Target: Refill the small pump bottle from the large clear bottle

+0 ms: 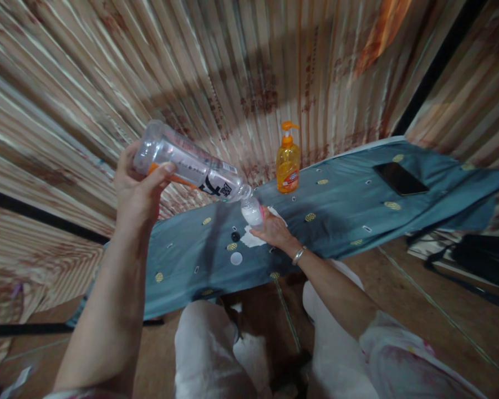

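Note:
My left hand (139, 183) is closed around the base end of a large clear plastic bottle (191, 163) with black lettering. The bottle is tilted, its neck pointing down to the right. Its mouth meets the top of a small clear bottle (251, 211) with whitish contents. My right hand (274, 226) grips that small bottle low, above a white sheet (251, 237) on the cloth. Near it lie a small black cap (235, 236) and a round white lid (236, 258).
An orange pump bottle (288, 166) stands at the back of the blue-green cloth (332, 210). A dark phone or tablet (400, 178) lies at the right. Behind hangs a pleated curtain (241, 83). A black bag (482, 260) is at the lower right.

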### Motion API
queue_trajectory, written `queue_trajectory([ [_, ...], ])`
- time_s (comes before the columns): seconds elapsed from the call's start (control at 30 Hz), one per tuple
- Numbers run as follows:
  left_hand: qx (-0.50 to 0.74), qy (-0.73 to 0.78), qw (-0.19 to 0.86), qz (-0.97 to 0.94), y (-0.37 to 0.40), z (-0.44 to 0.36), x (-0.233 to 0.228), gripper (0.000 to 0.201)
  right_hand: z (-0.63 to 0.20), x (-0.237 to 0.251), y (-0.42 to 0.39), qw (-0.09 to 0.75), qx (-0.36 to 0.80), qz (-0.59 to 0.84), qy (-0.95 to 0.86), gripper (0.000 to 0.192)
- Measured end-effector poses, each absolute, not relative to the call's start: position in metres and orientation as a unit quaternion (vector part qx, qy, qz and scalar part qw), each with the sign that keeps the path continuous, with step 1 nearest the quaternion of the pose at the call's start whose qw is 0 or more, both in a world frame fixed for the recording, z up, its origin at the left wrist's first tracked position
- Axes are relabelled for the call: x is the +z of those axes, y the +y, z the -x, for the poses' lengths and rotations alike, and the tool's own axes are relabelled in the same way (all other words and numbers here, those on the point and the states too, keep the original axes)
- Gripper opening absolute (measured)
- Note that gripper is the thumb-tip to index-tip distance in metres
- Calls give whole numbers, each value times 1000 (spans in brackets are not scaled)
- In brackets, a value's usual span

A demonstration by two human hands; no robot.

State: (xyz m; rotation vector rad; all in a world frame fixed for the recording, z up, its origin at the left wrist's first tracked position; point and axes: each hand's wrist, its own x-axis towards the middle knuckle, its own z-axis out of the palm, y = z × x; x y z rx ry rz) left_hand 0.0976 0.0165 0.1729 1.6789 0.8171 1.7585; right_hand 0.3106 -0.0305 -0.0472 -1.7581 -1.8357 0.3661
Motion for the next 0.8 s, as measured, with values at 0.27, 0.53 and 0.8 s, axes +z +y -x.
queue_trajectory([
  [0.27, 660, 292, 283, -632, 20, -98, 173, 62, -310, -44, -32, 281, 146, 656, -685, 77],
  [0.53, 655, 287, 288, -637, 20, -94, 173, 66, -311, -41, -33, 279, 152, 656, -685, 78],
  [0.8, 669, 314, 324, -591, 12, -82, 162, 58, -310, -43, -32, 282, 147, 660, -681, 76],
])
